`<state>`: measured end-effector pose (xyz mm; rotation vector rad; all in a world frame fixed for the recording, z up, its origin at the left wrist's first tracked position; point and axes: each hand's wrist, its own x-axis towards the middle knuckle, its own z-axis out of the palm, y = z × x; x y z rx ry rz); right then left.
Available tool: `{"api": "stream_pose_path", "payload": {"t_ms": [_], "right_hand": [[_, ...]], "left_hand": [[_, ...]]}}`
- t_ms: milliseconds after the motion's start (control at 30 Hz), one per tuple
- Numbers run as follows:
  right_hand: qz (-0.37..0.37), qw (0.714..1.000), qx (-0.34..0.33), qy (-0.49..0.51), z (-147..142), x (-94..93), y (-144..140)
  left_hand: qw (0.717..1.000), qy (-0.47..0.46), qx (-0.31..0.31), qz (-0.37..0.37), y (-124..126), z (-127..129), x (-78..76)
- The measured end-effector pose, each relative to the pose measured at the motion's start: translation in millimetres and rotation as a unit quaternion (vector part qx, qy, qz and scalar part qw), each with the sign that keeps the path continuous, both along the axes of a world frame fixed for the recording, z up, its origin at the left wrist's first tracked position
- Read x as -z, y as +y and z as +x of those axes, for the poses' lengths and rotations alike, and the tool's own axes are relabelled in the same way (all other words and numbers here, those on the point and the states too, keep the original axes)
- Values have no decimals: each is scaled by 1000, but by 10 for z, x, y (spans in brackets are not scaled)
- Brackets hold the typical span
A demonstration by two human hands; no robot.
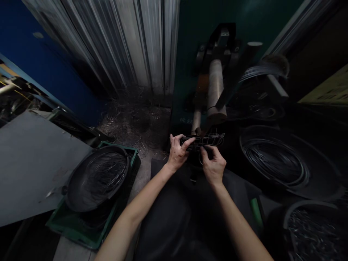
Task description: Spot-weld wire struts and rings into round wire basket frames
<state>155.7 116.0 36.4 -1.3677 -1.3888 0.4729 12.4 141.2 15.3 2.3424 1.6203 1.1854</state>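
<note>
**A dim workshop corner**

Light is low and most of the room lies in shadow. A corrugated metal wall [130,47] stands at the back, with a blue panel [54,65] to its left and a dark green wall [244,14] to its right. Tangled wire scraps [136,119] litter the floor. A grey table [29,163] sits at left.

Metal wire, dull pans and shiny wall

The small rack [202,140] held by the left hand [178,154] and the right hand [213,166] is thin metal wire, dark with a few shiny spots. The round pan [81,195] looks like dark, dull metal with thin shiny wires inside, and it sits in a green plastic crate [73,232]. The wall sheet [122,43] is ribbed metal, grey and a bit shiny. The roller [215,90] is smooth, dull metal. The board [29,163] is flat, grey and matt.
</note>
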Motion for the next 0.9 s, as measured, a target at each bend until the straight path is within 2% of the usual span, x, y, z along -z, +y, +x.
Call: {"api": "stream_pose_path", "payload": {"t_ms": [300,600,900], "right_hand": [[11,1000,5,-14,-1,20,61],[18,1000,-2,-11,15,35,-15],[-12,999,19,-23,22,43,-50]], "left_hand": [[1000,-4,-5,-16,51,17,-3],[1000,-6,7,-24,-47,26,-6],[999,-16,11,-30,-52,39,29]]}}
